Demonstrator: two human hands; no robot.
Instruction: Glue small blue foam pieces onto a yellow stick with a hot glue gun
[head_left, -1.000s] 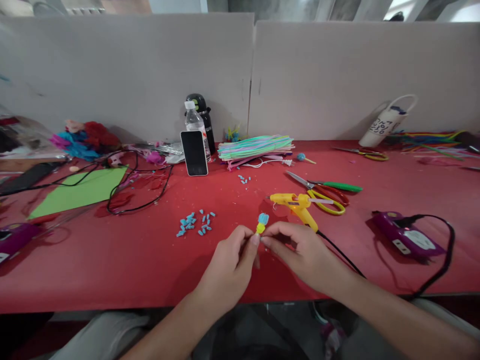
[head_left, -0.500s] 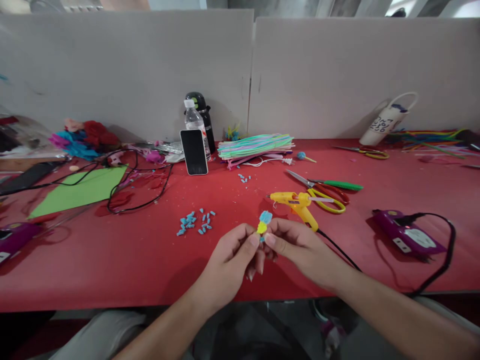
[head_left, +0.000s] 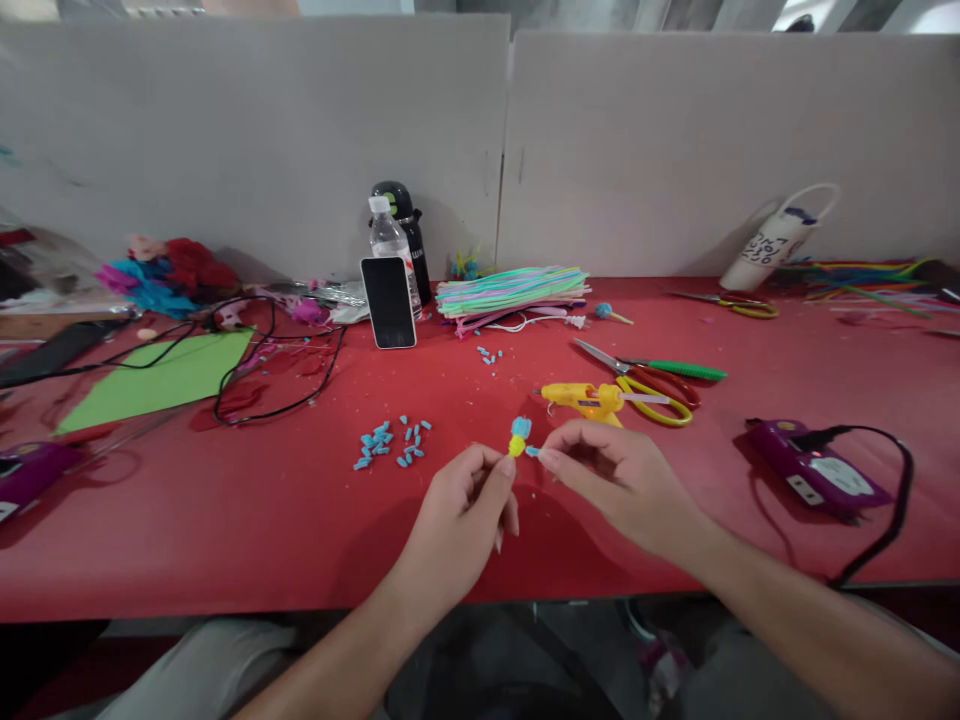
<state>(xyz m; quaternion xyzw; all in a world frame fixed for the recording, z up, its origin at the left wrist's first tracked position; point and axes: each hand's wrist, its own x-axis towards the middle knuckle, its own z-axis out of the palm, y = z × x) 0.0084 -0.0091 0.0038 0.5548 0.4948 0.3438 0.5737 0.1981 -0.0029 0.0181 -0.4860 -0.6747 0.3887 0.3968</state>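
Observation:
Between thumb and fingers, my left hand (head_left: pixel 471 505) pinches the lower end of a small yellow piece with a blue fuzzy top (head_left: pixel 519 437). Just to its right, my right hand (head_left: pixel 619 475) holds a short blue fuzzy piece (head_left: pixel 533 452) at its fingertips, its free end pointing at the yellow part. A small gap seems to lie between the two. Behind my right hand rests a yellow glue gun (head_left: pixel 581 398), its handle partly hidden. Loose short blue pieces (head_left: pixel 379 440) lie in a scattered group to the left of my hands.
Scissors with yellow handles (head_left: pixel 656 402) lie beyond the glue gun, beside a green-handled tool (head_left: pixel 686 371). A bundle of pastel pipe cleaners (head_left: pixel 514 292) sits at the back. A phone (head_left: pixel 388 303) leans against a bottle (head_left: pixel 387 235). A purple power strip (head_left: pixel 817 470) with a cable is at right.
My hands have come apart a little. The right hand has moved right and now shows the short blue piece at its fingertips; the yellow and blue piece stays in my left hand, slightly turned.

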